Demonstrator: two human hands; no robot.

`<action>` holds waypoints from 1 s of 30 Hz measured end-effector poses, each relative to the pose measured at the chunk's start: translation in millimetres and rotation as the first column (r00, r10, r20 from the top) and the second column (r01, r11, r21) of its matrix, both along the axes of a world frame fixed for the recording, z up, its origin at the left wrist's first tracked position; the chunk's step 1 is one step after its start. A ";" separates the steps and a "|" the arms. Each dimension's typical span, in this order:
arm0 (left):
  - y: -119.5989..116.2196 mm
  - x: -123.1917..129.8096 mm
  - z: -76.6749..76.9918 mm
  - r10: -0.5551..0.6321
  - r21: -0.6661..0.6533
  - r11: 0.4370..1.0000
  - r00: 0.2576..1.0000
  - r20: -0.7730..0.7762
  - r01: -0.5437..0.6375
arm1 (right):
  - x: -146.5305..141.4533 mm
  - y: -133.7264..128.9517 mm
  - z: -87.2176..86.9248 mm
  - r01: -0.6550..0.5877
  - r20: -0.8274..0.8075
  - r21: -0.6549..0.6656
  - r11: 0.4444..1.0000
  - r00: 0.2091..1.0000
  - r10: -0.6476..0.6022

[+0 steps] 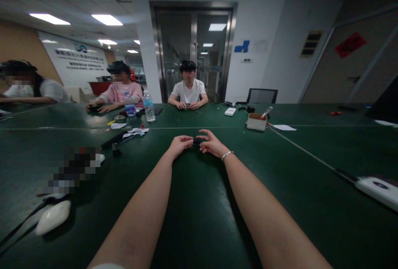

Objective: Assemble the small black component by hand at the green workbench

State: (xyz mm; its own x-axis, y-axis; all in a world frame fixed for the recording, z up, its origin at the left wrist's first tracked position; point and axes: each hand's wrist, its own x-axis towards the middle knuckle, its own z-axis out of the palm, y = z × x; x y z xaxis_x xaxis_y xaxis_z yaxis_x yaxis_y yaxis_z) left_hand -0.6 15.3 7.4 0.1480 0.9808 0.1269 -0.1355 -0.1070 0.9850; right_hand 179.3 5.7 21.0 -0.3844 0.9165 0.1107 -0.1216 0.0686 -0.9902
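Observation:
Over the green table, my left hand (181, 145) pinches a small dark object (196, 141) between thumb and fingertips. It is too small and dark to name. My right hand (212, 144), with a silver bracelet on its wrist, is at the other end of the object. Its fingers are spread apart around that end, and I cannot tell whether they touch it. Both forearms reach forward from the near edge of the table.
To the left lie a white mouse-shaped item (53, 218), a small dark cap-like piece (116, 149) and paper scraps (137, 131). Two water bottles (149, 107) stand farther back. A small box (256, 122) and a white power strip (377, 188) are rightward. Several people sit across the table.

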 end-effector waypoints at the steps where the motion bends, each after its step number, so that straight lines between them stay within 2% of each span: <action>1: -0.7 0.3 0.7 0.000 -0.003 1.000 1.000 -0.001 0.000 | 0.3 -0.1 0.1 0.001 -0.002 -0.007 1.000 1.000 -0.001; 6: -4.2 1.8 3.8 -0.001 -0.005 1.000 1.000 -0.015 0.001 | -0.4 2.2 -1.2 0.032 0.058 -0.103 0.994 0.998 -0.026; 11: -6.6 2.5 6.3 0.016 -0.018 1.000 1.000 -0.014 -0.016 | 1.4 2.5 -2.1 0.017 -0.037 -0.073 0.997 0.999 -0.019; 16: -8.8 3.9 8.0 0.019 -0.025 1.000 1.000 -0.007 -0.019 | -0.7 0.7 -0.9 0.034 0.035 -0.103 0.994 0.999 -0.031; 21: -6.8 3.6 5.9 0.020 -0.017 1.000 1.000 0.004 -0.020 | -1.8 -0.6 0.7 0.030 -0.017 -0.074 0.997 0.999 -0.032; 26: -6.7 3.8 5.3 0.006 -0.019 1.000 1.000 -0.019 -0.006 | -2.6 0.0 0.2 0.048 0.042 -0.104 0.993 0.998 -0.044; 30: -7.7 4.1 6.1 0.003 -0.007 1.000 1.000 -0.029 -0.003 | -2.0 0.8 -0.5 0.072 -0.033 -0.095 0.993 0.997 -0.075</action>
